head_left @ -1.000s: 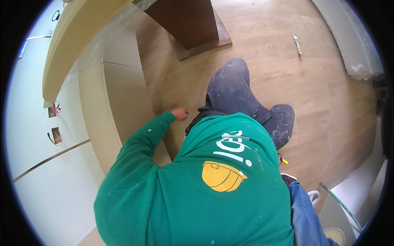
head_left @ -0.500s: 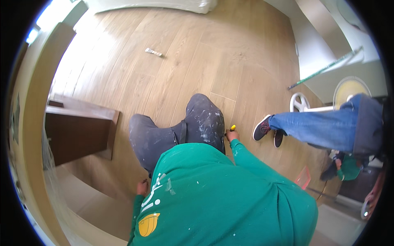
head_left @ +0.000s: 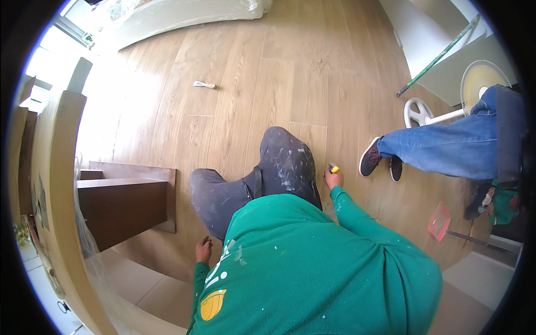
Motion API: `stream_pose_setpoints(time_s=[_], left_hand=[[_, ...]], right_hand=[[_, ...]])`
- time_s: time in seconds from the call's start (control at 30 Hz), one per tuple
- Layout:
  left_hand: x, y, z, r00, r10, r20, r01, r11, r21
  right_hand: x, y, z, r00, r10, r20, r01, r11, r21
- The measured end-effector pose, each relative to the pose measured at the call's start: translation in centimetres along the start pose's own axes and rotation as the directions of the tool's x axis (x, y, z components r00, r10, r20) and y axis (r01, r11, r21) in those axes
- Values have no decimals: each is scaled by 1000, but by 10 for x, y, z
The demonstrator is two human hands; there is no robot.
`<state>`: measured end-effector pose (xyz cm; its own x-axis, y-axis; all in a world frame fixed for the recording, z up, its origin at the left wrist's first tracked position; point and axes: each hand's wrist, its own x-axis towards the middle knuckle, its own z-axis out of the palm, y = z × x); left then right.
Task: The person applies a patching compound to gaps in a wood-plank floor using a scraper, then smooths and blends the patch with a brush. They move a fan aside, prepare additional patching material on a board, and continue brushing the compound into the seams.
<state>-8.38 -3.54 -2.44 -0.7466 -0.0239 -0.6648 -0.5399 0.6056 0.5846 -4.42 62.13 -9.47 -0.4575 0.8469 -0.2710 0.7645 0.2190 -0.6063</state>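
I kneel on a light wooden floor (head_left: 262, 95) in a green sweatshirt and paint-spotted grey trousers (head_left: 279, 167). My right hand (head_left: 334, 178) is down beside my right knee, closed around a small yellow tool (head_left: 334, 168) whose tip points away from me, close above the planks. My left hand (head_left: 203, 249) hangs low by my left hip, fingers curled in, with nothing visible in it. It is just above the floor, near the edge where the planks meet pale tiles (head_left: 139, 279).
A dark brown wooden box unit (head_left: 120, 204) stands left, against a tall light-wood panel (head_left: 56, 184). At right, another person's jeans-clad legs and dark sneakers (head_left: 371, 159), a white fan (head_left: 480, 78), a green-handled pole (head_left: 438, 56), a red flat piece (head_left: 439, 220). A small white scrap (head_left: 204, 85) lies farther out.
My head has kept turning to the right, so the dark unit slid left and the other person's legs came nearer the middle. My right hand still holds the yellow tool by my knee.
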Motion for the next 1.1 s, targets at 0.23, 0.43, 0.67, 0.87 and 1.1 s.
stream_pose_setpoints(time_s=[0.23,0.43,0.67,0.87,1.1], left_hand=[[18,36,-6,979,-5,-204,-49,965,-258],[60,134,-22,934,52,-355,-164,942,-294],[172,240,-12,957,86,-277,-174,934,-313],[319,366,14,980,12,-201,-85,929,-360],[538,485,74,947,-145,-288,83,973,-215]], right_hand=[[19,-43,9,956,-287,-55,290,954,80],[68,-81,25,872,-489,29,478,835,-273],[126,-115,68,913,-398,92,385,764,-518],[178,-175,113,919,-126,372,333,751,-570],[361,-225,143,959,280,40,-257,922,-291]])
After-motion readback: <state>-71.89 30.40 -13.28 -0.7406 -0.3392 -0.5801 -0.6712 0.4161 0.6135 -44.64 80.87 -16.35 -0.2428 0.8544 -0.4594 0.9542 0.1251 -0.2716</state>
